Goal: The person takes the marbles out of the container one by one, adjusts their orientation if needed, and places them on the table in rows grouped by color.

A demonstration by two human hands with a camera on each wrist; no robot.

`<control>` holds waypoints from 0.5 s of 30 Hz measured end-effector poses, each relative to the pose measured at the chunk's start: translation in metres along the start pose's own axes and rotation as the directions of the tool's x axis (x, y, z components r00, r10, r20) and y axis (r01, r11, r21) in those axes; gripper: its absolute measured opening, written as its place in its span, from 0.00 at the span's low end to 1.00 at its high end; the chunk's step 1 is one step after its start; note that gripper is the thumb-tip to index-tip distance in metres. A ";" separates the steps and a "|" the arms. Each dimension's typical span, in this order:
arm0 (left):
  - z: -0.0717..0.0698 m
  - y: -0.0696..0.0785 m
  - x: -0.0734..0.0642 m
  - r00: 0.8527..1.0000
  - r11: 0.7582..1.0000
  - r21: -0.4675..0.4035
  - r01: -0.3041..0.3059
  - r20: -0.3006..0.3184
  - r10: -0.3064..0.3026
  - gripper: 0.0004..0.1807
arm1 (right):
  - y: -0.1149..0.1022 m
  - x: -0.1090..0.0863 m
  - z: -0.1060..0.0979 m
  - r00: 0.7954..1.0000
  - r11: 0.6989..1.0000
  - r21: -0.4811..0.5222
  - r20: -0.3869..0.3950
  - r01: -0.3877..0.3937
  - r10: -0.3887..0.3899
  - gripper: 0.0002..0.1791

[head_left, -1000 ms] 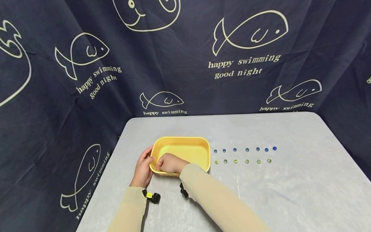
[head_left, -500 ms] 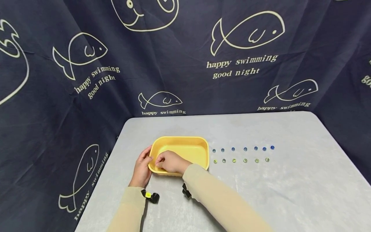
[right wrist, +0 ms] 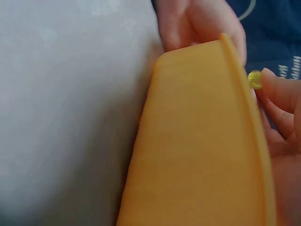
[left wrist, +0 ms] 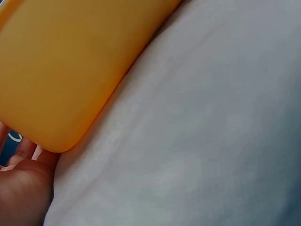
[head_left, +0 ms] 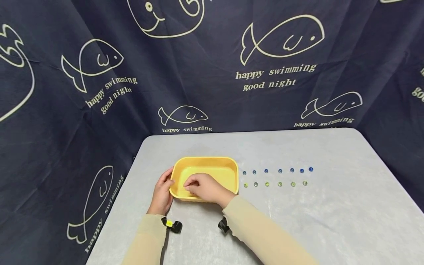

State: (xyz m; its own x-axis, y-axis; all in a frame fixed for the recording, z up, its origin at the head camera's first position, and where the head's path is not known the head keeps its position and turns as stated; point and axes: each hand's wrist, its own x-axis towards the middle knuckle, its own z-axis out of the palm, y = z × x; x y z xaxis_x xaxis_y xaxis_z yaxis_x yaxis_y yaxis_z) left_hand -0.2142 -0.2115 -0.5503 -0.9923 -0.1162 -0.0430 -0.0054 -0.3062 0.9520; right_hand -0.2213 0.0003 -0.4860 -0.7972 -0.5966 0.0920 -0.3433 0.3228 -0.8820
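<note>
A yellow plastic basin [head_left: 212,170] with rounded corners stands on the table, left of centre. My left hand [head_left: 161,195] holds its left end, thumb over the rim and fingers along the outside wall. Over the basin, my right hand [head_left: 206,187] pinches a clear yellow marble [right wrist: 254,79] between thumb and fingertips. In the right wrist view the marble shows above the basin's rim. The head view hides it behind the fingers.
Right of the basin lie two rows of glass marbles on the grey table [head_left: 331,221]. The farther row has blue marbles [head_left: 280,171]; the nearer one has yellow-green marbles [head_left: 279,184]. A dark blue fish-print curtain [head_left: 218,95] hangs behind and along the sides.
My right hand has risen from the basin's left front corner and shifted right, with the yellow marble in its fingers. The left hand and the basin have stayed in place.
</note>
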 end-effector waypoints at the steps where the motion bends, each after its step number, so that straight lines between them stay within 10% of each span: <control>1: 0.000 0.000 0.000 1.000 1.000 0.002 0.001 0.000 -0.001 0.31 | 0.000 -0.005 -0.003 1.000 1.000 0.012 -0.012 0.004 -0.003 0.06; 15: 0.001 -0.002 0.000 1.000 1.000 -0.020 0.013 0.002 -0.013 0.32 | 0.019 -0.067 -0.054 0.992 0.994 0.112 -0.126 0.000 0.014 0.09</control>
State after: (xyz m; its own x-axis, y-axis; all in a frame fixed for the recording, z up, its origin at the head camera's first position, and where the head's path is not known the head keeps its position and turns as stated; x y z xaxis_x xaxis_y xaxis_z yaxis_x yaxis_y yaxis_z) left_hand -0.2139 -0.2104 -0.5516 -0.9924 -0.1103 -0.0544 -0.0155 -0.3262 0.9452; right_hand -0.2009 0.0856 -0.4839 -0.8582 -0.4948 0.1370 -0.2855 0.2381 -0.9283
